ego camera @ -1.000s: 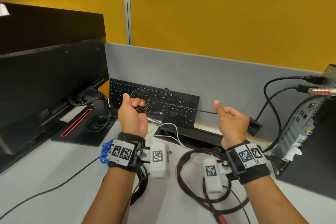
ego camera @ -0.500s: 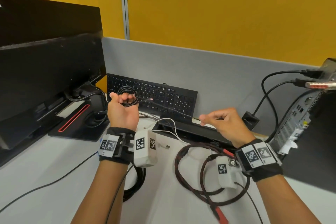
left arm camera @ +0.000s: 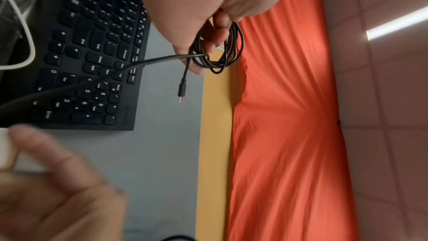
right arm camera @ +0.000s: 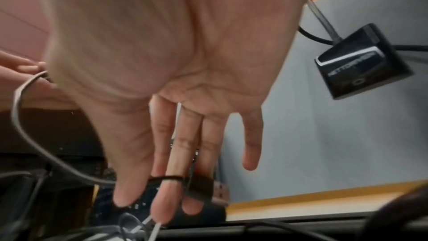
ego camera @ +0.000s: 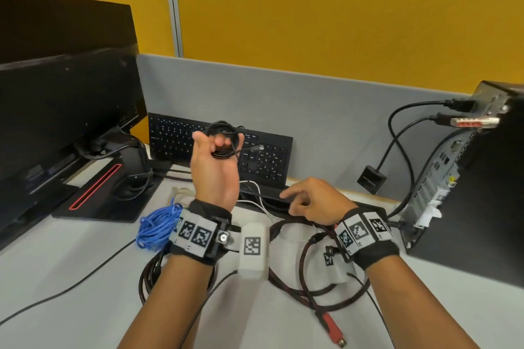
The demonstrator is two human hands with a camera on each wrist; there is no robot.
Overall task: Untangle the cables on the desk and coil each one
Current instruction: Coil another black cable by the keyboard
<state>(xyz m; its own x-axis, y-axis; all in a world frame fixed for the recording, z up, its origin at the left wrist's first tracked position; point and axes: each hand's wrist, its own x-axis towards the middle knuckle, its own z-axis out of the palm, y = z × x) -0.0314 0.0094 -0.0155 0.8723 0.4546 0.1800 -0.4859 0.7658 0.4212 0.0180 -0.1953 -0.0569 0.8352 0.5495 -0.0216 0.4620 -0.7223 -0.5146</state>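
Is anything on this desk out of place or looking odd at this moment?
Nothing looks damaged or spilled. The keyboard stands propped against the grey divider instead of lying flat. The braided red-black cable sprawls uncoiled on the desk, while the left hand holds a coiled thin black cable.

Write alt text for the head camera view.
A left hand holds a coiled black cable above a keyboard; the right hand reaches down, open, toward loose cables. A blue cable lies bundled on the desk.
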